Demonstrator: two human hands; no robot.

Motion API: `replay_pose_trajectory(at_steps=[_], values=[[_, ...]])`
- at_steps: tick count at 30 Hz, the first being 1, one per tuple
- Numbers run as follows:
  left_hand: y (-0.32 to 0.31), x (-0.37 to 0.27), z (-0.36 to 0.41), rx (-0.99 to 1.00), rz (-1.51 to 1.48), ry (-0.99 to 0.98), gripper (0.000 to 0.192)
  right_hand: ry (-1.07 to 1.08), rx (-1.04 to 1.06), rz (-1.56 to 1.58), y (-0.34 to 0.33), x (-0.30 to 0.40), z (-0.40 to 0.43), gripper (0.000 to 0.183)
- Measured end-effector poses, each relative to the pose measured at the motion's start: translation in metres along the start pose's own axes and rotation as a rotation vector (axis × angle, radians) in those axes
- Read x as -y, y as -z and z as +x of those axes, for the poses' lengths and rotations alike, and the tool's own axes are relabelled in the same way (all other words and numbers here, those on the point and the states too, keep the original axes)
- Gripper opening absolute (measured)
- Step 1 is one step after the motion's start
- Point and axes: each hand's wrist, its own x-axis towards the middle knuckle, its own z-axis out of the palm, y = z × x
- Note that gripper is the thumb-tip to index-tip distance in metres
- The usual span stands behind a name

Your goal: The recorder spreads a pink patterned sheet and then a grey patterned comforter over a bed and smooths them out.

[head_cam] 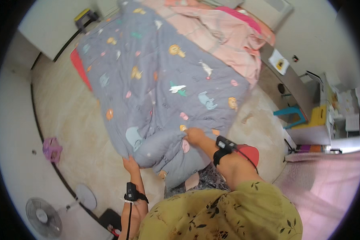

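A grey quilt (168, 72) printed with cartoon animals is spread out before me. My left hand (130, 164) grips its near edge at the lower left corner. Farther right, my right hand (195, 135) pinches a fold of the same quilt and lifts it a little. Between the hands the cloth bunches into a thick roll, and its near flap hangs against my legs. Much of what lies beneath the quilt is hidden, though a red edge (80, 69) shows at its left side.
A pink checked blanket (210, 33) lies beyond the quilt. At right stand a desk (297, 87) and a blue stool (291, 115). A pink plastic stool (52, 150) and a standing fan (43, 214) are at left. Pink curtain fabric (324, 180) hangs at lower right.
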Motion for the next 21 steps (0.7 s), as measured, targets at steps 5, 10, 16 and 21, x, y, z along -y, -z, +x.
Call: replay_pose_trajectory(at_steps=[5,10,16,21], values=[[-0.007,0.024,0.017,0.18,-0.168,0.04,0.042,-0.105,-0.073,-0.056,-0.063,0.003,-0.025,0.026],[0.0,0.003,0.011,0.237,-0.355,0.179,0.047,-0.131,-0.251,-0.039,-0.069,-0.001,-0.032,0.023],[0.016,0.02,0.026,0.363,-0.395,0.435,0.045,-0.141,-0.093,-0.022,-0.068,0.008,-0.024,0.024],[0.016,0.02,0.019,0.528,-0.342,0.53,0.04,-0.183,-0.038,-0.024,-0.076,0.005,-0.037,0.019]])
